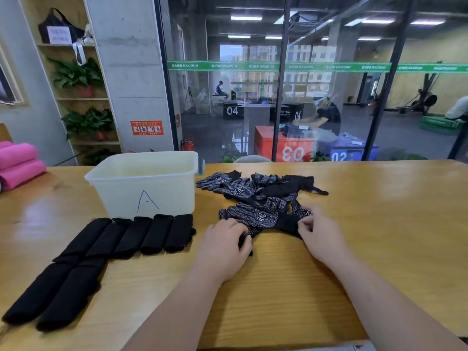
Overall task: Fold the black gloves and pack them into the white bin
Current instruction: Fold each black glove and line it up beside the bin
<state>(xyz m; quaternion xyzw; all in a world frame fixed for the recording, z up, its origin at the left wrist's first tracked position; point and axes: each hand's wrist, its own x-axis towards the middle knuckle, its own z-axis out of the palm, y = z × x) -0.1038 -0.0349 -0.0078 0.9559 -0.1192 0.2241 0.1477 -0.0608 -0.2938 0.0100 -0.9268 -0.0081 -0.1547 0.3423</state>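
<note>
A black glove with white dots lies flat on the wooden table in front of me. My left hand presses on its finger end and pinches the fabric. My right hand pinches its cuff end. Behind it lies a loose pile of black dotted gloves. The white bin, marked with a blue "A", stands at the back left; its inside looks empty. Several folded black gloves lie in a row in front of the bin, and two more folded gloves lie nearer the table's left front.
Pink rolled cloths rest at the table's far left edge. A glass wall stands just behind the table. A shelf with potted plants stands at the back left.
</note>
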